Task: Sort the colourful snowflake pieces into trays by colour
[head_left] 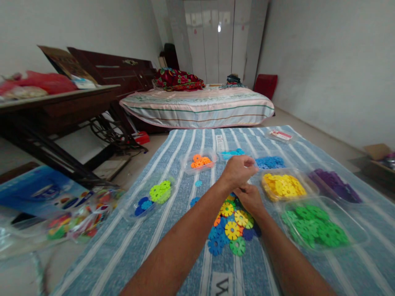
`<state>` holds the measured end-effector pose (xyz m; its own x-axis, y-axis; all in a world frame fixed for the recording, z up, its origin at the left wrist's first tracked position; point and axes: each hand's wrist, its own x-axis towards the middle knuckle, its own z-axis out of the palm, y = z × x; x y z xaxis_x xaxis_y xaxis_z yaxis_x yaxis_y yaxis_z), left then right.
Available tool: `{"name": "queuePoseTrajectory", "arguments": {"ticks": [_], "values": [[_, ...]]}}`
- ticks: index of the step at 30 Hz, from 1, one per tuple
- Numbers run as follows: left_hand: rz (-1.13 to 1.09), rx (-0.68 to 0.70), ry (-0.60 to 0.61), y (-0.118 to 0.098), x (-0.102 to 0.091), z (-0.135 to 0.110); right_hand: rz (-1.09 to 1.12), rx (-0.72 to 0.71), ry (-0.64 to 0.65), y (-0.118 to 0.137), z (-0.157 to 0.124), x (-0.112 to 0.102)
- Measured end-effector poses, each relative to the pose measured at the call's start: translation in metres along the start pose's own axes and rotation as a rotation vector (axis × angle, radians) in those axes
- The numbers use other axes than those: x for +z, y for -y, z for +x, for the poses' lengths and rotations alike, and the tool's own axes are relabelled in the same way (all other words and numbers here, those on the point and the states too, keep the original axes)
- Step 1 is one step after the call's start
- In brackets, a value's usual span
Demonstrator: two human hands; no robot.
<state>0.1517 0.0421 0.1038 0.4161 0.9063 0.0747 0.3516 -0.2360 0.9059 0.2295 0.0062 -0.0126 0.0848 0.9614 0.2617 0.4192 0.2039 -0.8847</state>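
My left hand is above the far side of the loose pile, close to the tub of blue discs. Its fingers are curled together, and whatever they may hold is hidden. Just beneath and nearer, my right hand reaches over the pile's far right edge, its fingertips concealed by the left hand and wrist. The mixed pile of notched plastic flower discs lies between my forearms, in yellow, blue, orange and green. A tub of yellow discs stands right of both hands; light blue discs sit in a tub beyond.
Clear tubs hold orange discs, lime discs with dark blue ones, purple discs and green discs. Stray light blue disc lies on the striped cloth. A lidded box stands at the far right.
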Motion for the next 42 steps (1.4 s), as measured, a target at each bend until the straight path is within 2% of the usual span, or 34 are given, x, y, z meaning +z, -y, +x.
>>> {"name": "queuePoseTrajectory", "arguments": {"ticks": [3, 6, 8, 12, 16, 26, 34, 38, 42], "values": [[0.286, 0.004, 0.005, 0.019, -0.021, -0.008, 0.007, 0.003, -0.002, 0.000, 0.000, 0.001], [0.574, -0.101, 0.070, 0.044, -0.043, -0.026, -0.009, 0.016, -0.006, 0.000, 0.001, 0.001], [0.738, -0.186, 0.101, 0.056, -0.050, -0.038, -0.030, 0.014, -0.004, 0.000, 0.001, 0.001], [0.861, -0.269, 0.166, 0.066, -0.046, -0.052, -0.046, 0.004, 0.003, 0.000, 0.001, 0.000], [0.923, -0.285, 0.171, 0.066, -0.036, -0.052, -0.052, -0.002, 0.006, -0.001, 0.000, 0.000], [0.669, -0.277, 0.085, 0.080, -0.040, -0.049, -0.056, 0.003, 0.013, -0.003, 0.001, 0.001], [0.434, -0.262, 0.060, 0.087, -0.058, -0.048, -0.049, 0.005, -0.002, 0.001, 0.001, 0.001], [0.291, -0.264, 0.095, 0.073, -0.054, -0.037, -0.026, 0.024, 0.000, -0.001, 0.001, 0.002], [0.088, -0.169, 0.155, 0.039, -0.022, -0.016, 0.006, 0.046, 0.002, -0.003, 0.000, 0.003]]}}
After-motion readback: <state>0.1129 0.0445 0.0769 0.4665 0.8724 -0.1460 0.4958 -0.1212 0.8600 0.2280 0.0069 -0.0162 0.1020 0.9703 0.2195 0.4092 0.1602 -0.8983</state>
